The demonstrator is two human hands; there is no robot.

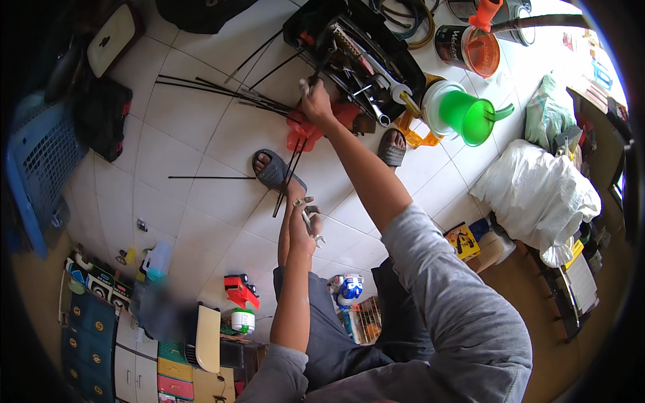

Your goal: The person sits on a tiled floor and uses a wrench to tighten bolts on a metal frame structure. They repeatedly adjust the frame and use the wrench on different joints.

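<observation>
My left hand (302,230) is closed around metal wrenches (312,219), whose jaws stick out past my fingers above my left knee. My right hand (315,101) is stretched forward to the near left edge of a black toolbox (411,59). Its fingers are curled, and a dark piece seems to be at the fingertips, too small to make out. Inside the box lie mixed hand tools, among them a combination wrench (377,107). A red plastic bag (300,129) lies on the floor just below my right hand.
Thin black rods (201,85) lie scattered on the tiles left of the toolbox. Right of it stand a green dipper (465,117) on a white bucket and a paint can (452,46). Farther right is a white sack (544,195). A red toy truck (240,290) sits near my left elbow.
</observation>
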